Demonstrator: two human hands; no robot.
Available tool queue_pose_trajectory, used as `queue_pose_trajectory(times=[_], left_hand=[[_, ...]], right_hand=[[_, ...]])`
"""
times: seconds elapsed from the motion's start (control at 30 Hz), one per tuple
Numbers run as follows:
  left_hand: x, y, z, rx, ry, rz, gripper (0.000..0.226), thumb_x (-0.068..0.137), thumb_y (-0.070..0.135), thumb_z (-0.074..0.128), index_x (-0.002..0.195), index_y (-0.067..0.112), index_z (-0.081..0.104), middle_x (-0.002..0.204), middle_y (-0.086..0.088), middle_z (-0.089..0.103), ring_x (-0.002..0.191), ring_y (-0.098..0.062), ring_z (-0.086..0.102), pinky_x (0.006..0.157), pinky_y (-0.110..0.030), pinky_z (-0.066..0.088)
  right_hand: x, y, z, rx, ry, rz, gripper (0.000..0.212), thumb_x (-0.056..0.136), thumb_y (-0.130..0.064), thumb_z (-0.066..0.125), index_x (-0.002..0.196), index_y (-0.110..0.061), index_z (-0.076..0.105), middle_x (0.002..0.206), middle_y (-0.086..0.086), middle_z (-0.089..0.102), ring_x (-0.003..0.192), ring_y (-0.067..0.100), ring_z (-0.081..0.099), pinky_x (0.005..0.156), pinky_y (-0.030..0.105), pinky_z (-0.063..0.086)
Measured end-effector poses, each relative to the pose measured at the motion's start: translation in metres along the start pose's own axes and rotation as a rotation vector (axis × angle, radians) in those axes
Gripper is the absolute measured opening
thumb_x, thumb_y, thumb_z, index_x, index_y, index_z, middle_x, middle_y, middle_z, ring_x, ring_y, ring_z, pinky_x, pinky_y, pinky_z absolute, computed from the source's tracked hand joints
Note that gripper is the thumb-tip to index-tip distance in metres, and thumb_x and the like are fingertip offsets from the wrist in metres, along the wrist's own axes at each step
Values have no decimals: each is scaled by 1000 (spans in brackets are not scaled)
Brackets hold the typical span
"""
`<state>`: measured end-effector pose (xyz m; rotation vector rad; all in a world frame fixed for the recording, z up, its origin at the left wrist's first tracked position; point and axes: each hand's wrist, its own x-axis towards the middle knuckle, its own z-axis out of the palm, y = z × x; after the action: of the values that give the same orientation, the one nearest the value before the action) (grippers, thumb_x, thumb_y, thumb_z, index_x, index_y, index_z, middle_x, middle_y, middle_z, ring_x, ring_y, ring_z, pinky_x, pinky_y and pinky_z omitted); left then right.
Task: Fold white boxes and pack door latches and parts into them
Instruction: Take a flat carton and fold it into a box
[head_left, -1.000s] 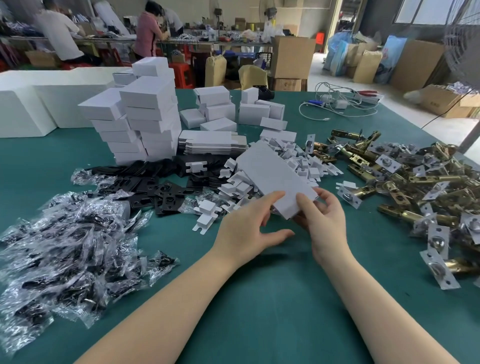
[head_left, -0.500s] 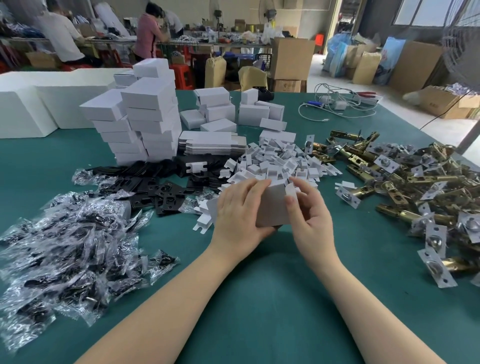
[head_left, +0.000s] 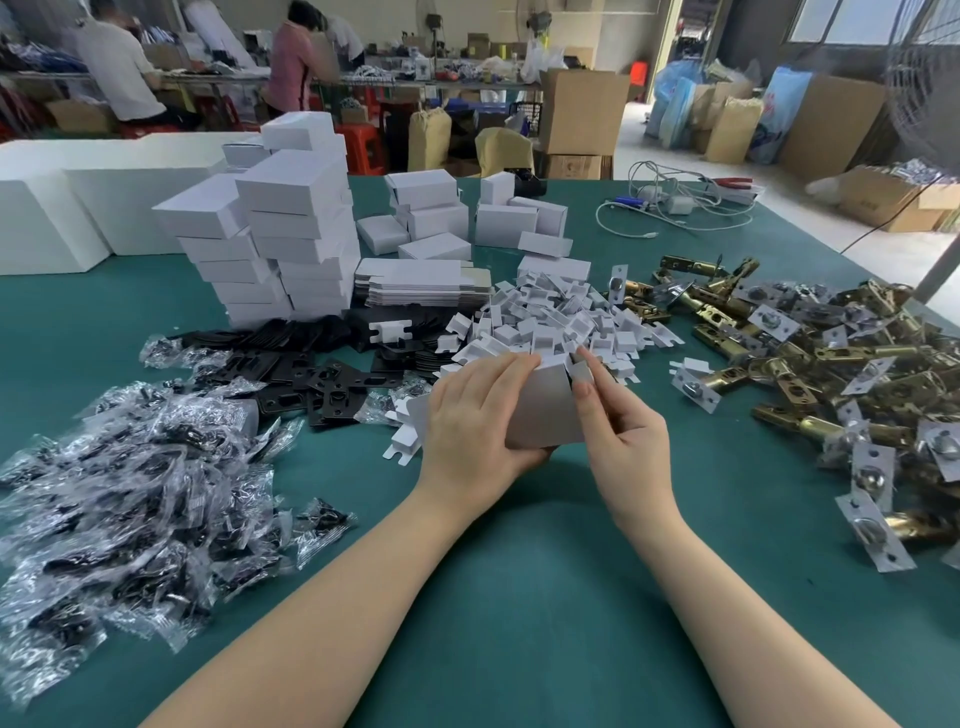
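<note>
White box (head_left: 540, 410) gripped by both hands, flap seemingly half-folded.

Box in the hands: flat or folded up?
Folded up: the white box shows angled faces, gripped by the left hand while the right hand pinches its flap.

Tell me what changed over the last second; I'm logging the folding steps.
The box, a flat blank held tilted over the table a second ago, has been turned and opened into shape. The left hand now wraps its side; the right hand works the end flap. The latches, the bags and the stacked boxes stayed put.
</note>
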<state>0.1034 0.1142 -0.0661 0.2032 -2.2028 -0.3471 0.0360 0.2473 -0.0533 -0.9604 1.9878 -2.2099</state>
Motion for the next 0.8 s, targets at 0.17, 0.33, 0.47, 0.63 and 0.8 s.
queue_pose_trajectory(times=[0.17, 0.33, 0.47, 0.63, 0.8], left_hand=[[-1, -2, 1, 30, 27, 20, 93, 52, 37, 90, 132, 26, 45, 128, 1, 61, 118, -21, 51, 101, -35, 31], [-1, -1, 0, 14, 35, -2, 93, 51, 34, 89, 133, 27, 43, 128, 1, 61, 118, -23, 54, 101, -35, 31], [-1, -1, 0, 21, 50, -9, 94, 49, 32, 90, 132, 25, 46, 128, -1, 61, 117, -23, 54, 101, -34, 31], [0, -2, -2, -17, 75, -40, 87, 51, 33, 86, 130, 20, 54, 126, -2, 62, 116, -23, 55, 101, -34, 31], [1, -2, -3, -45, 91, -85, 89, 49, 30, 89, 130, 17, 56, 125, -3, 63, 118, -21, 53, 102, -34, 30]], right_hand=[[-2, 0, 2, -66, -19, -38, 31, 99, -20, 54, 120, -43, 57, 116, -43, 56, 121, -17, 48, 93, 1, 35], [-3, 4, 2, -140, -85, -82, 37, 102, -19, 47, 129, -44, 46, 133, -35, 48, 129, -14, 42, 103, 4, 31], [-1, 6, 0, -246, -220, -111, 50, 99, -24, 43, 140, -48, 25, 143, -35, 31, 135, -17, 30, 106, 3, 23], [-3, 9, 2, -237, -244, -128, 46, 99, -21, 41, 135, -45, 25, 139, -35, 27, 127, -22, 30, 100, -1, 23], [-4, 5, 4, -220, -119, -185, 37, 94, -20, 54, 119, -46, 44, 115, -40, 50, 99, -5, 56, 80, 6, 42]])
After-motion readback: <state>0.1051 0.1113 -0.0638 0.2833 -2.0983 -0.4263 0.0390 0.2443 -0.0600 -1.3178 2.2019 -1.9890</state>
